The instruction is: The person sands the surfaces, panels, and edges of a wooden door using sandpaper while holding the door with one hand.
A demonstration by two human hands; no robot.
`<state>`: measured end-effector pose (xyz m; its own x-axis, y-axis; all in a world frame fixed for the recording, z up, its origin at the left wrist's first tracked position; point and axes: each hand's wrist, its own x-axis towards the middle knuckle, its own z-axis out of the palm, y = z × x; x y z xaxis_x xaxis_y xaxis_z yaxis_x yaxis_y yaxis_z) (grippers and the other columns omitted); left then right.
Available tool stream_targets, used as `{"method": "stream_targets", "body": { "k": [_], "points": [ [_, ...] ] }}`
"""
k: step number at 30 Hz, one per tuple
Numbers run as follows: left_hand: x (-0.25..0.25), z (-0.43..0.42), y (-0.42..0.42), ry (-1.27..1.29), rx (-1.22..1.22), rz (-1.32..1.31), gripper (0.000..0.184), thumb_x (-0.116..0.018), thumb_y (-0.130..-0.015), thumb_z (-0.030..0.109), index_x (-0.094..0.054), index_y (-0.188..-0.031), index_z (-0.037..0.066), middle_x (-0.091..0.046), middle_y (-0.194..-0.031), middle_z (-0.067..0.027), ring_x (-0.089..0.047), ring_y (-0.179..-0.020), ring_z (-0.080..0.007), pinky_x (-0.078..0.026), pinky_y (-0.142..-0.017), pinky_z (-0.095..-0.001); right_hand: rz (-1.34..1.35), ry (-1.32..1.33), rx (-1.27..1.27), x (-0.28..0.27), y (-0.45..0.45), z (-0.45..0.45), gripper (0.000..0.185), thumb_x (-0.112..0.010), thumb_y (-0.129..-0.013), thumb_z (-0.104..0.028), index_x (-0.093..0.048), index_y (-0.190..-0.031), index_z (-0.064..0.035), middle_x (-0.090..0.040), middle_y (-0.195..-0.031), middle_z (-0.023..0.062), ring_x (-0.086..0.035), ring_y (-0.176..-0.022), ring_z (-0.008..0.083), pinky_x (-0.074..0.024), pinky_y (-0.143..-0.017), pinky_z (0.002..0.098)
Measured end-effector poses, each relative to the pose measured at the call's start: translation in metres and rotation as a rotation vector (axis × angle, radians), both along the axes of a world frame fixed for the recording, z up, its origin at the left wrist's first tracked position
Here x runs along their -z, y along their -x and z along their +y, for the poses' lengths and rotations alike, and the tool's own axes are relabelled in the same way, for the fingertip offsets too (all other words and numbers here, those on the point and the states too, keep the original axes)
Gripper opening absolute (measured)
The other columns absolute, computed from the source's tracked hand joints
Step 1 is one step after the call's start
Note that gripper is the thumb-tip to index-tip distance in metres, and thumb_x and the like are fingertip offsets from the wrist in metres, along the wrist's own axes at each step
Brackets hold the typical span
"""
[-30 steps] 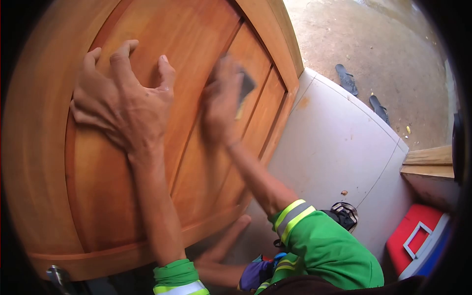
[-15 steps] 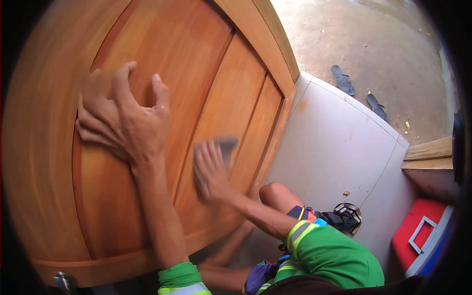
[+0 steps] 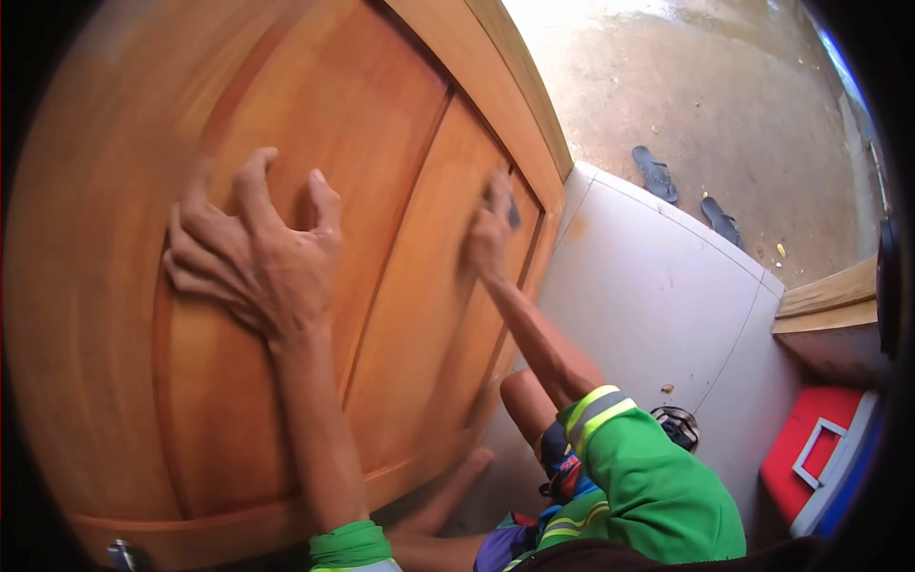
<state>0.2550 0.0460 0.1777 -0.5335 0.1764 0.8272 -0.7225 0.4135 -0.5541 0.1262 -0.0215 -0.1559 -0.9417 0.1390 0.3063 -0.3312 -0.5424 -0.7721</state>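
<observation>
A brown wooden door point(image 3: 400, 296) with grooved panels fills the left and middle of the view. My left hand point(image 3: 262, 248) rests against its panel, fingers spread and bent, holding nothing. Farther right, my right hand point(image 3: 491, 229) is closed around a dark sanding pad point(image 3: 515, 214), close to a groove near the door's right side. Motion blurs that hand, and most of the pad is hidden behind the fingers.
A metal door handle point(image 3: 121, 553) is at the lower left. Pale floor tiles point(image 3: 658, 286) lie right of the door, with dark slippers point(image 3: 655, 174) beyond them. A red cooler box point(image 3: 810, 439) stands at the lower right beside a wooden frame point(image 3: 829, 303).
Since half a second ago, my right hand has moved up and right across the panel with the pad. My left hand stays on the door while the view has shifted slightly.
</observation>
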Motion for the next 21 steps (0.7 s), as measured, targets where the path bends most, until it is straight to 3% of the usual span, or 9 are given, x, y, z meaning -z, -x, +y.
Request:
{"method": "stream_targets", "body": {
  "k": [2, 4, 8, 9, 10, 13, 15, 17, 21],
  "points": [
    [0.002, -0.001, 0.002, -0.012, 0.008, -0.017, 0.036, -0.081, -0.076, 0.047, -0.070, -0.107, 0.032, -0.053, -0.135, -0.0023, -0.047, -0.120, -0.0304, -0.038, -0.098, -0.0530, 0.204, -0.215, -0.065, -0.115, -0.009, 0.042, 0.074, -0.044, -0.083, -0.009, -0.038, -0.156, -0.0008, -0.031, -0.164, 0.0236, -0.020, -0.155, 0.0387, -0.0143, -0.127, 0.0439],
    [0.007, -0.004, 0.002, -0.017, 0.008, -0.020, 0.037, -0.081, -0.076, 0.047, -0.070, -0.108, 0.032, -0.053, -0.133, -0.0026, -0.048, -0.120, -0.0306, -0.038, -0.098, -0.0530, 0.362, -0.263, -0.036, -0.139, 0.004, 0.040, 0.075, -0.044, -0.083, -0.010, -0.036, -0.157, -0.0008, -0.028, -0.166, 0.0233, -0.018, -0.157, 0.0376, -0.0129, -0.128, 0.0436],
    [0.004, -0.002, 0.001, -0.026, -0.010, -0.013, 0.040, -0.080, -0.078, 0.046, -0.068, -0.114, 0.031, -0.053, -0.137, -0.0053, -0.047, -0.127, -0.0307, -0.038, -0.102, -0.0550, 0.043, -0.250, -0.189, 0.064, 0.017, 0.064, 0.060, -0.042, -0.097, -0.014, -0.038, -0.155, -0.0003, -0.036, -0.161, 0.0252, -0.030, -0.152, 0.0374, -0.0210, -0.126, 0.0415],
    [0.004, -0.001, 0.004, -0.044, 0.029, -0.035, 0.044, -0.079, -0.079, 0.044, -0.067, -0.118, 0.029, -0.051, -0.141, -0.0082, -0.045, -0.130, -0.0325, -0.037, -0.104, -0.0566, -0.237, -0.634, -0.405, 0.100, 0.012, 0.094, 0.056, -0.037, -0.104, -0.019, -0.035, -0.157, -0.0037, -0.039, -0.159, 0.0270, -0.035, -0.149, 0.0408, -0.0262, -0.124, 0.0426],
    [0.007, -0.002, 0.004, -0.070, 0.062, -0.057, 0.047, -0.078, -0.079, 0.043, -0.066, -0.122, 0.027, -0.049, -0.146, -0.0111, -0.043, -0.134, -0.0342, -0.035, -0.106, -0.0582, -0.229, -0.663, -0.275, 0.104, 0.003, 0.122, 0.055, -0.035, -0.107, -0.022, -0.030, -0.161, -0.0084, -0.038, -0.159, 0.0275, -0.036, -0.148, 0.0408, -0.0296, -0.122, 0.0419],
    [0.054, 0.001, 0.016, -0.225, 0.133, -0.342, 0.059, -0.069, -0.089, 0.043, -0.058, -0.140, 0.016, -0.038, -0.160, -0.0156, -0.030, -0.150, -0.0362, -0.027, -0.118, -0.0609, -0.455, -0.632, -0.395, 0.112, -0.029, 0.211, 0.057, -0.034, -0.107, -0.020, -0.028, -0.161, -0.0076, -0.038, -0.160, 0.0260, -0.036, -0.149, 0.0374, -0.0295, -0.122, 0.0397],
    [0.125, 0.012, 0.033, -0.322, 0.020, -0.675, 0.071, -0.067, -0.092, 0.044, -0.046, -0.151, 0.010, -0.029, -0.166, -0.0151, -0.019, -0.155, -0.0369, -0.021, -0.122, -0.0616, -0.387, -0.639, -0.283, 0.162, -0.041, 0.257, 0.055, -0.035, -0.106, -0.020, -0.032, -0.159, -0.0035, -0.040, -0.159, 0.0254, -0.038, -0.149, 0.0363, -0.0306, -0.121, 0.0389],
    [0.187, -0.004, 0.047, -0.302, -0.243, -0.955, 0.075, -0.053, -0.100, 0.050, -0.033, -0.160, 0.010, -0.017, -0.171, -0.0139, -0.008, -0.159, -0.0328, -0.004, -0.128, -0.0581, -0.432, -0.661, -0.283, 0.169, -0.054, 0.292, 0.053, -0.036, -0.106, -0.020, -0.038, -0.155, 0.0004, -0.044, -0.156, 0.0254, -0.040, -0.147, 0.0360, -0.0324, -0.120, 0.0387],
    [0.213, -0.026, 0.067, -0.072, -0.305, -0.993, 0.073, -0.038, -0.106, 0.052, -0.020, -0.164, 0.012, -0.009, -0.173, -0.0100, -0.002, -0.160, -0.0307, 0.002, -0.128, -0.0557, -0.660, -0.752, -0.290, 0.181, -0.074, 0.360, 0.049, -0.037, -0.106, -0.021, -0.050, -0.147, 0.0030, -0.057, -0.143, 0.0254, -0.052, -0.135, 0.0362, -0.0395, -0.112, 0.0407]
  ]
}}
